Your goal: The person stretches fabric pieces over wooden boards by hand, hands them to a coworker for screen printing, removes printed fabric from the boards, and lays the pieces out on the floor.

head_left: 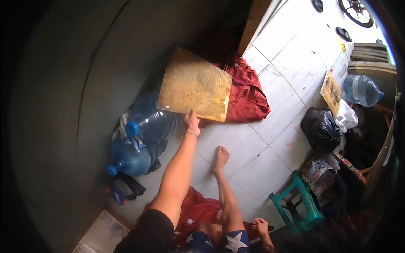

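One left hand is closed on the near edge of the board, around the middle, thumb on top and fingers out of sight below. The right hand is well nearer the body than the board, by the shorts, its fingers loosely bent; whether it grips anything, one cannot tell. The board looks thin, stiff and fairly light, dry rather than slippery, its worn corners perhaps rough. Held by one edge, it would likely dip at its far side; the middles of two opposite edges would give a steadier hold. Right of the board, and partly hidden by it, lies the red cloth; whether they touch is unclear. Large bottles crowd its near left side, and a wooden edge stands beyond it. Open floor spreads to its right, past the cloth.
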Demonstrator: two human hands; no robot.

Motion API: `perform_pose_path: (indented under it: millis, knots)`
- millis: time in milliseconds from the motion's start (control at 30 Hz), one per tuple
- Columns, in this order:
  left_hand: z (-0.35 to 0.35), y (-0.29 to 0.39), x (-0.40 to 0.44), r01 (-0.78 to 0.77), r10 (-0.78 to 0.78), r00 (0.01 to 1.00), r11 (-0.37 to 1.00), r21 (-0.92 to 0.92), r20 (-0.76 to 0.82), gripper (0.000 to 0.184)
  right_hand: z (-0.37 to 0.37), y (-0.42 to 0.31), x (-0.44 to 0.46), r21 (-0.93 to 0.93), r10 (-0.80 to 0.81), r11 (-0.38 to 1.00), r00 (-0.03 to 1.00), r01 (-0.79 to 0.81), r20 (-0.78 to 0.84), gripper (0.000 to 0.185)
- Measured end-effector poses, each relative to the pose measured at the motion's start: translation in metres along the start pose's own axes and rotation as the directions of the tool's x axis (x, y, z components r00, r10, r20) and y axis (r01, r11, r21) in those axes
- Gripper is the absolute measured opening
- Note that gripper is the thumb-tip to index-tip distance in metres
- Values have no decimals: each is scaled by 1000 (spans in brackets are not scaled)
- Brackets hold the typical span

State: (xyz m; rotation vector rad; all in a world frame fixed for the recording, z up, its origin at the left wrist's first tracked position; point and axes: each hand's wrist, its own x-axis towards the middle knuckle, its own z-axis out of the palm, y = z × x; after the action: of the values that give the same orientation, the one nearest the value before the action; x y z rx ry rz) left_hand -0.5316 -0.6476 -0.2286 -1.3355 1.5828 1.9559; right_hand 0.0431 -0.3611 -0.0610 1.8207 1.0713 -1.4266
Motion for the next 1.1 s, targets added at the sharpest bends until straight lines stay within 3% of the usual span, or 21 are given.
perform_pose_path:
  millis: [67,167,200,267,300,333,400,433,467,533,600,633,667,700,767,800,833,867,967,1033,1100]
  knots:
    - [-3,-9,7,27,-27,1000,999,-22,-12,32,27,-16,-12,-57,8,998,999,-6,37,6]
    - [-10,-1,-56,7,-4,997,999,-42,74,19,58,-65,-1,-15,-195,980,972,199,128,13]
    - [-17,1,-78,32,-29,993,999,-27,110,21,64,-93,6,-134,-264,953,962,270,64,18]
    - [-64,-19,-113,143,-149,946,989,39,289,20,75,-154,5,-29,-402,915,913,401,-66,41]
    - [-91,-35,-127,215,-242,904,970,114,352,20,77,-181,-1,200,-455,854,876,480,-160,57]
    - [-116,-49,-141,271,-331,850,942,199,410,22,72,-189,-6,219,-443,855,882,469,-160,57]
    - [-73,-31,-215,434,-508,745,862,263,433,29,58,-203,-13,482,-441,818,880,314,175,76]
    - [-68,-40,-234,482,-569,670,822,303,477,33,61,-209,-29,642,-512,729,811,237,282,61]
    - [-65,-47,-244,538,-713,553,701,468,431,32,48,-187,-25,643,-499,733,818,221,286,61]
    - [-43,-58,-252,544,-823,414,567,618,389,40,21,-141,-23,648,-111,761,976,-38,187,48]
    - [-17,-64,-218,293,-926,351,248,923,137,53,24,-135,-48,772,-181,630,982,83,43,38]
    - [11,-51,-184,-189,-900,404,96,977,167,59,20,-116,-41,806,-140,584,990,90,-9,38]
    - [28,-42,-153,-617,-878,424,-102,780,220,64,17,-102,-36,838,-120,538,992,88,-28,38]
    - [-30,-88,-64,-846,-395,453,94,525,800,49,15,-87,-32,868,-99,489,994,89,-46,38]
    - [54,-3,-14,-790,-28,607,-122,600,794,25,25,-68,-19,912,-54,401,996,86,-70,38]
    - [70,21,26,-767,256,552,-218,604,793,28,42,-68,-12,922,-31,379,997,75,-68,38]
    - [81,39,70,-663,514,390,-418,620,764,36,56,-66,-13,933,-15,352,997,71,-70,38]
    - [89,63,110,-554,592,383,-468,689,710,37,75,-67,-7,938,8,338,997,71,-79,38]
    - [106,128,181,-352,355,772,-451,820,527,40,113,-60,-6,945,94,320,991,66,-101,38]
    - [107,138,169,-441,283,768,-416,795,574,41,115,-55,-23,939,173,334,973,86,-151,38]
    - [102,117,102,-599,271,671,-350,720,690,23,100,-55,-64,905,275,402,925,136,-261,38]
